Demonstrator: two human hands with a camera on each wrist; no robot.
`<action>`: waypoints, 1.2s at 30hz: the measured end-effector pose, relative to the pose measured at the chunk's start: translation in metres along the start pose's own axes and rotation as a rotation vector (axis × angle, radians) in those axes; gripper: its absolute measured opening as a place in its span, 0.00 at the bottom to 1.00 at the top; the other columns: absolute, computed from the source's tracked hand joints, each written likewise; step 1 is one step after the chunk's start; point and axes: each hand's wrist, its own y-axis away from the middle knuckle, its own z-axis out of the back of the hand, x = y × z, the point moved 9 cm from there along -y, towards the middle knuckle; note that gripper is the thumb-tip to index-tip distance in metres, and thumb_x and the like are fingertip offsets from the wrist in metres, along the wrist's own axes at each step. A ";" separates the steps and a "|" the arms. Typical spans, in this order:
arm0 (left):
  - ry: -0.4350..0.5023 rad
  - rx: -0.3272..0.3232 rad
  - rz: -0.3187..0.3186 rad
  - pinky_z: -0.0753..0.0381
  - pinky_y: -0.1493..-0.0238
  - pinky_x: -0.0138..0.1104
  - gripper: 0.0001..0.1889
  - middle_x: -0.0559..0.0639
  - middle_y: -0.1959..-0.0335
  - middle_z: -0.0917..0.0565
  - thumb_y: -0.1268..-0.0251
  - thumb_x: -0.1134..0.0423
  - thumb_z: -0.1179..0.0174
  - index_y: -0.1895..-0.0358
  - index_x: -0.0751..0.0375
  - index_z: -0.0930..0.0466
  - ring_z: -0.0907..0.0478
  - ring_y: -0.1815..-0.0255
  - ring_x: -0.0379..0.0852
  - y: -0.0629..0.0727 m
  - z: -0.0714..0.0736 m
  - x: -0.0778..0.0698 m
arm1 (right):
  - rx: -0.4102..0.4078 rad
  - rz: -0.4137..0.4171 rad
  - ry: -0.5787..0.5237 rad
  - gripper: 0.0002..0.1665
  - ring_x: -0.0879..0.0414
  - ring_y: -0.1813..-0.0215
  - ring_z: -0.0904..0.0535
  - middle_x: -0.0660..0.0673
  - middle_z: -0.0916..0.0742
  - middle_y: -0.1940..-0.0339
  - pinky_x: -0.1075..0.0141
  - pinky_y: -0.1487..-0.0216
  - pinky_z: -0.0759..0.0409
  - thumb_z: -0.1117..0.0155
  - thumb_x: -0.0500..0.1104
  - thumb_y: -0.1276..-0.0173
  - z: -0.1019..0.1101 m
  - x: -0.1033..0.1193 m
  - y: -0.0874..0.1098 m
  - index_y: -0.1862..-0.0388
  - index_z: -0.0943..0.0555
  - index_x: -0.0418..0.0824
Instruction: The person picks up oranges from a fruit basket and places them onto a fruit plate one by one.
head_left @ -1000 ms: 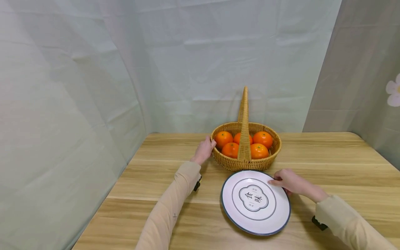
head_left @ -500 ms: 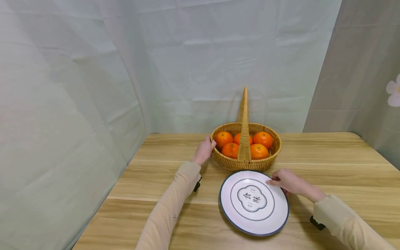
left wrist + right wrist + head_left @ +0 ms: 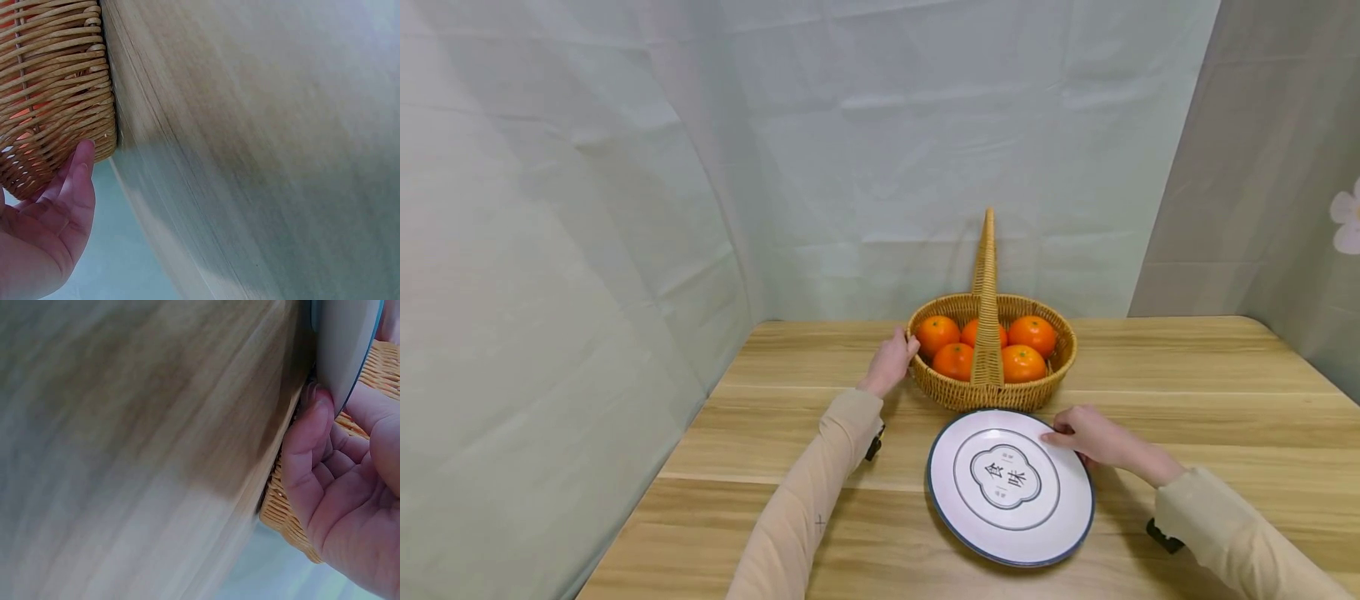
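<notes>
A wicker basket (image 3: 951, 393) with a tall arched handle stands at the back of the table and holds several oranges (image 3: 1022, 363). My left hand (image 3: 891, 362) grips its left end; in the left wrist view the fingers (image 3: 80, 181) lie against the outside of the weave. In front of the basket is a white plate (image 3: 1011, 533) with a dark blue rim and printed characters in its middle. The right hand (image 3: 1097, 437) pinches the plate's right rim, thumb on top. From the right wrist view, the curled fingers (image 3: 306, 444) show under the plate's edge, close to the tabletop.
The wooden table (image 3: 760, 417) reaches back to a pale cloth backdrop (image 3: 880, 150), which also runs along the left side. A grey cloth (image 3: 1240, 192) with a flower print hangs at the right. A dark wrist device (image 3: 1165, 536) shows beneath the right sleeve.
The plate and right hand have shifted very slightly left since a second ago. My left hand and the basket stay in place.
</notes>
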 end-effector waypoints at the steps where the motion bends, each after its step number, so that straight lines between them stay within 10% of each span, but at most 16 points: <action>1: -0.003 0.000 0.002 0.26 0.78 0.33 0.11 0.58 0.72 0.27 0.32 0.60 0.60 0.55 0.65 0.38 0.27 0.79 0.47 0.000 0.000 0.000 | 0.000 0.004 0.002 0.13 0.63 0.92 0.36 0.53 0.30 0.91 0.70 0.91 0.34 0.41 0.42 0.36 0.000 0.000 0.000 0.80 0.27 0.42; 22: -0.021 -0.002 0.022 0.29 0.79 0.34 0.14 0.57 0.76 0.27 0.31 0.57 0.61 0.54 0.67 0.37 0.29 0.83 0.47 0.002 0.001 -0.001 | 0.018 0.044 -0.051 0.09 0.61 0.92 0.34 0.54 0.29 0.89 0.69 0.91 0.33 0.41 0.42 0.36 -0.002 -0.002 0.005 0.74 0.25 0.40; 36: -0.246 -0.085 -0.047 0.31 0.77 0.37 0.14 0.55 0.78 0.30 0.30 0.56 0.59 0.62 0.65 0.35 0.31 0.78 0.49 0.002 0.010 -0.009 | 0.015 0.021 -0.054 0.09 0.62 0.91 0.34 0.54 0.29 0.89 0.69 0.91 0.33 0.41 0.42 0.35 -0.002 -0.003 0.007 0.73 0.26 0.40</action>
